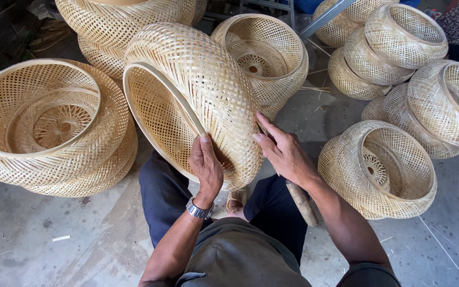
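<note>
The person sits on the concrete floor with a round woven bamboo basket standing tilted on its edge between the knees, its open side turned to the left. The left hand grips the lower rim of this basket, thumb along the rim. The right hand is closed around a wooden-handled tool, fingertips pressing on the woven wall. Many similar baskets lie stacked around, on both sides.

Grey concrete floor bears stacked woven bamboo baskets, bamboo slivers and scattered scraps.
</note>
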